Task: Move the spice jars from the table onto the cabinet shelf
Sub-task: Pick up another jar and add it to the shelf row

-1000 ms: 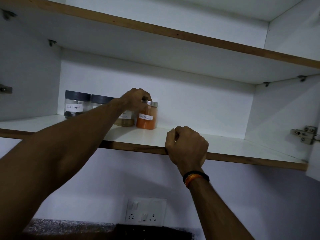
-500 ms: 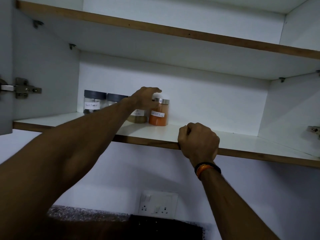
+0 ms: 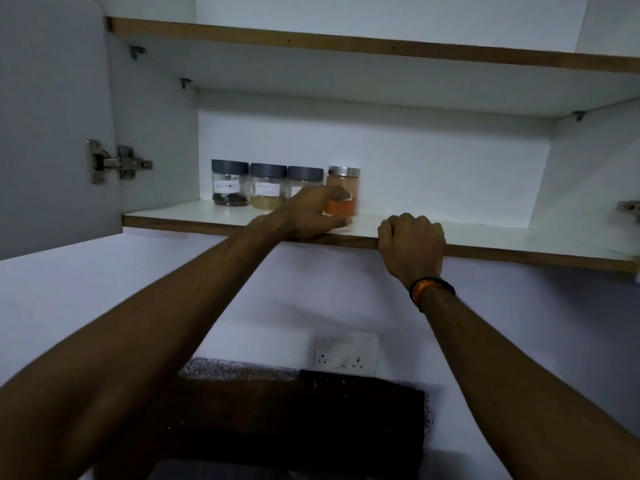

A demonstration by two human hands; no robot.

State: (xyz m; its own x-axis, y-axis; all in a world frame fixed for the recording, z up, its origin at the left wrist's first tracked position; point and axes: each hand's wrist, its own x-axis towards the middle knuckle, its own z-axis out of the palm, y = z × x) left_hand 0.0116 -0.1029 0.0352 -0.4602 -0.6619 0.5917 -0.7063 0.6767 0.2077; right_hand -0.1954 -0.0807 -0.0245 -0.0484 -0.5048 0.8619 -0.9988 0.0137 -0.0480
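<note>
Overhead, open wall cabinet seen from below. Far left: open cabinet door (image 3: pixel 52 126) with a metal hinge (image 3: pixel 116 162) on its inner face.

Lower shelf (image 3: pixel 194 211), white top, brown front edge. Four spice jars stand upright in a row near the back wall, left part of the shelf, each just beside the next:
- jar 1 (image 3: pixel 230 183): grey lid, handwritten label, dark contents at the bottom.
- jar 2 (image 3: pixel 267 187): grey lid, label, pale yellow contents.
- jar 3 (image 3: pixel 304 178): grey lid; lower half hidden behind the left hand.
- jar 4 (image 3: pixel 343 188): metal lid, orange powder; its left lower side partly covered by the fingers.

Left hand (image 3: pixel 311 211): reaches in over the shelf edge, fingers extended and loose, thumb low near the shelf surface. It grasps nothing. Fingertips lie in front of jar 4; contact cannot be told, motion blur there.

Right hand (image 3: pixel 412 242): clenched over the front edge of the shelf, right of jar 4, knuckles up. Dark and orange wristband (image 3: pixel 431 289) on the wrist.

Upper shelf (image 3: pixel 346 46) above. Below the cabinet: white wall with a switch and socket plate (image 3: pixel 346 351), dark counter underneath.
</note>
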